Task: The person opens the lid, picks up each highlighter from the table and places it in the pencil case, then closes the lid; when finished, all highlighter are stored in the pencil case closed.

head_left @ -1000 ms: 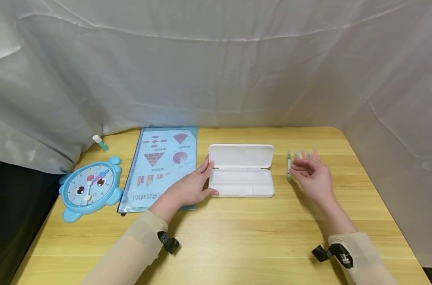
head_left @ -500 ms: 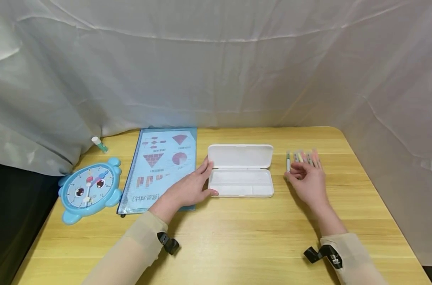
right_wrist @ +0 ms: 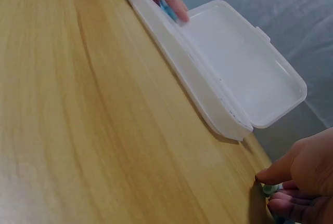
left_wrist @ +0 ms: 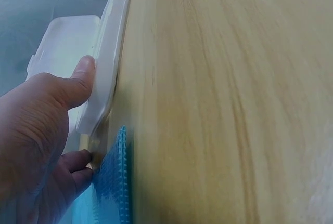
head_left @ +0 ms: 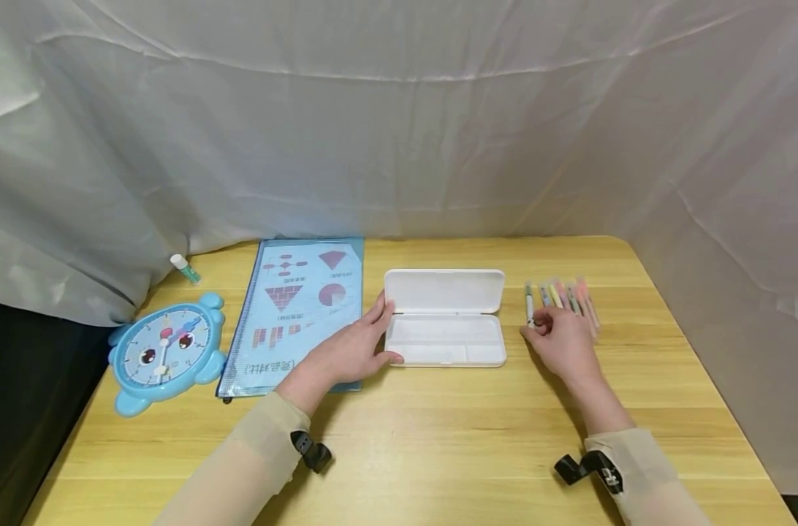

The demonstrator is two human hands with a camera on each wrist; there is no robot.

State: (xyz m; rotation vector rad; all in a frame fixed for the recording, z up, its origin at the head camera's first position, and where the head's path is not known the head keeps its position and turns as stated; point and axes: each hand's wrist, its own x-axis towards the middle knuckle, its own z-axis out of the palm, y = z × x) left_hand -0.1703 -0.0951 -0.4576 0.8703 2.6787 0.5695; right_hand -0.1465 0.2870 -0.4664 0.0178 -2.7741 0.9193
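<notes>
Head: tabletop (head_left: 438,431) separates case (head_left: 432,353) from seemingly pinched marker (head_left: 529,301).

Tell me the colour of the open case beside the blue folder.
White. The case shows best in the head view.

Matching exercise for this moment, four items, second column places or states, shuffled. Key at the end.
1. white case
2. toy clock
3. left hand
4. right hand

A. left of the blue folder
B. pinching a green-and-white pen
C. open, between both hands
D. gripping the white case's left end

Pairs: 1-C, 2-A, 3-D, 4-B
</notes>
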